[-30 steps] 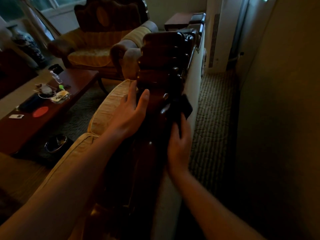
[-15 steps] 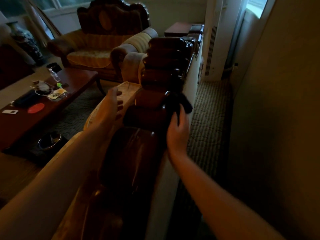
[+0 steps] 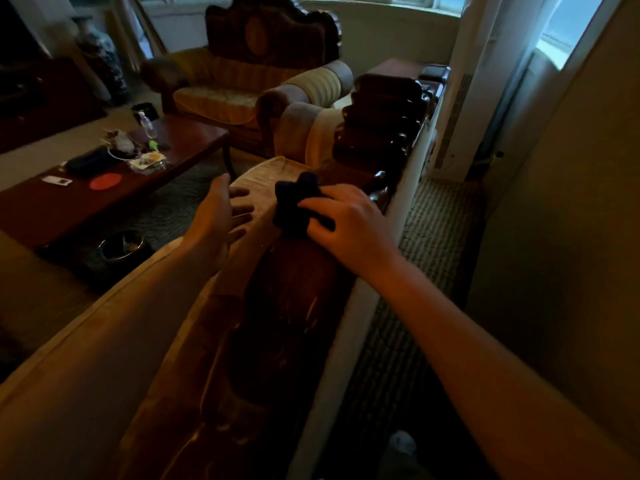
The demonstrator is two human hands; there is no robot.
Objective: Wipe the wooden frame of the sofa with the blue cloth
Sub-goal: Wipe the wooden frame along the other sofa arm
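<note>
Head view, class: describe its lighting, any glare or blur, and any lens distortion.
Head view: dim and warm indoors, with cool daylight from the window; faint highlights glint on the wooden frame; the blue cloth under the right hand reads almost black; the left hand looks slightly soft; the wide lens bows the walls at the edges.

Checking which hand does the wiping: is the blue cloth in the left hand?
No, the right hand grips the blue cloth on the wooden frame; the left hand holds nothing.
</note>
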